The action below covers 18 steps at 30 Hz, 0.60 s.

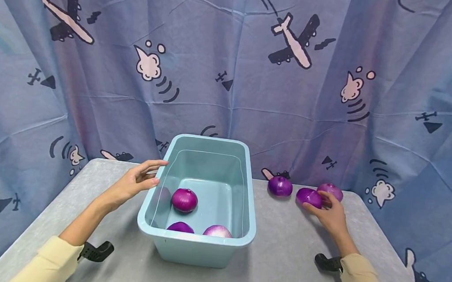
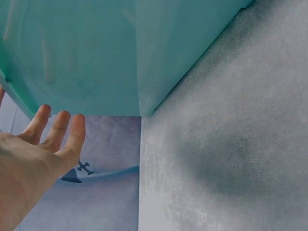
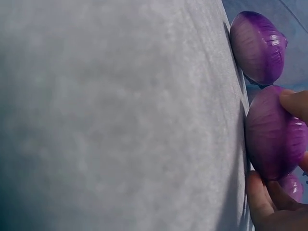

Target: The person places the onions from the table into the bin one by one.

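Note:
My right hand [image 1: 332, 215] grips a purple onion [image 1: 308, 197] at the back right of the table, thumb on one side and fingers on the other. In the right wrist view, the gripped onion [image 3: 270, 132] sits between a second onion [image 3: 257, 48] and part of a third one [image 3: 291, 186]. At the left side of a light blue plastic tub [image 1: 197, 251], my left hand [image 1: 132, 183] has its fingers loosely extended, fingertips right at the rim. Inside the tub lie a whole purple onion [image 1: 184, 200], another purple onion [image 1: 180, 227] and a paler onion [image 1: 217, 231], the latter two partly hidden by the front wall.
One purple onion [image 1: 280, 186] stands left of the gripped one, and another [image 1: 331, 191] is partly behind my right hand. A blue curtain [image 1: 224, 61] printed with airplanes hangs behind the grey table [image 1: 288, 261]. Black wrist devices [image 1: 97, 251] sit at both sleeves.

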{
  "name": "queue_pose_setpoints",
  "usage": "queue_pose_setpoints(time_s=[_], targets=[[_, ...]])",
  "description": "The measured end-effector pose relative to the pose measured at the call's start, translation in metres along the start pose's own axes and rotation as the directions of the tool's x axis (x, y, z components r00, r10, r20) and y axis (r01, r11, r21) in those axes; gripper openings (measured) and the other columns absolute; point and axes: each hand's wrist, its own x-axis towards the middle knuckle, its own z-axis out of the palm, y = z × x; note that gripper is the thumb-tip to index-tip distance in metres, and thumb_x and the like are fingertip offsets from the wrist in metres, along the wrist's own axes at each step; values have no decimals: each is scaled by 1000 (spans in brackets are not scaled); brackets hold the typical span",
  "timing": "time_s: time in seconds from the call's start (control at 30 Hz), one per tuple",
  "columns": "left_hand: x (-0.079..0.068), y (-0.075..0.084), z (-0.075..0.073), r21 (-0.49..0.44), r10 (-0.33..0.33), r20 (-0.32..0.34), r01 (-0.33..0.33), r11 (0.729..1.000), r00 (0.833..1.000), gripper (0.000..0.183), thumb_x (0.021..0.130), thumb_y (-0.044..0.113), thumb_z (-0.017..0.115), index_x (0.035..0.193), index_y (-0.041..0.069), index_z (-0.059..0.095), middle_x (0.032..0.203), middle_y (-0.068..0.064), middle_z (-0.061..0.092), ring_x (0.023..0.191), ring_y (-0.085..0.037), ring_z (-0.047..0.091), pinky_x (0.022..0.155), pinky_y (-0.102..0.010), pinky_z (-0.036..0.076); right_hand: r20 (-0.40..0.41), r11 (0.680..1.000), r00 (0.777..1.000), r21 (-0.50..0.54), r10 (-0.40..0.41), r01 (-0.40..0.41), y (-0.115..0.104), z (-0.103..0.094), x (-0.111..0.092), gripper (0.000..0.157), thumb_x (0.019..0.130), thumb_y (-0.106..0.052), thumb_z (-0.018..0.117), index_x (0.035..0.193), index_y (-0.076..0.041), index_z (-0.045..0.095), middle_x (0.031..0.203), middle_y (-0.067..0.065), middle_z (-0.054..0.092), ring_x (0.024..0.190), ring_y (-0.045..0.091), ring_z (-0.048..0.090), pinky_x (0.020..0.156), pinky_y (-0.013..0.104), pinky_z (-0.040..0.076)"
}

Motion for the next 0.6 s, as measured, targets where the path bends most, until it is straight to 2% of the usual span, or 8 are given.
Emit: queue_pose_setpoints(time_s=[0.2,0.6], targets=[[1,0,0,-6,2,6,-2,1000,1000,52,102,14,62,151,11,45,153,-15,44,141,-34,38,104,-28,42,-5,999,1000,29,27,-27,-1,0,-1,75,89,-25,83,144,7,44,140,36,44,128,51,44,106,60,37],[1,-1,0,0,2,1,-2,1000,1000,52,102,13,62,151,11,46,153,-15,44,141,-33,38,104,-28,42,-28,998,999,52,24,-22,-1,-1,-2,72,90,-21,82,144,7,44,140,35,46,127,49,46,106,60,37]])
